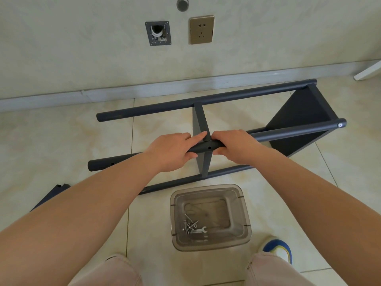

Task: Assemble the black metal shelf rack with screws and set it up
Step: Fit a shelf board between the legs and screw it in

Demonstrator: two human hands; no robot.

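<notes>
The black metal rack (pixel 296 118) lies on its side on the tiled floor. Its long round posts run left to right, with one shelf panel (pixel 301 112) fixed at the right end. A second panel (pixel 199 124) stands upright across the middle. My left hand (pixel 171 150) and my right hand (pixel 235 145) both grip the upper near post (pixel 206 147), one on each side of that middle panel. An empty screw hole shows in the post between my hands. My left forefinger lies against the panel's top corner.
A clear plastic bin (pixel 210 217) stands on the floor near my knees, holding several screws and a small wrench (pixel 201 230). A loose black part (pixel 51 195) lies at the left under my forearm. The wall with a socket (pixel 202 29) is close behind the rack.
</notes>
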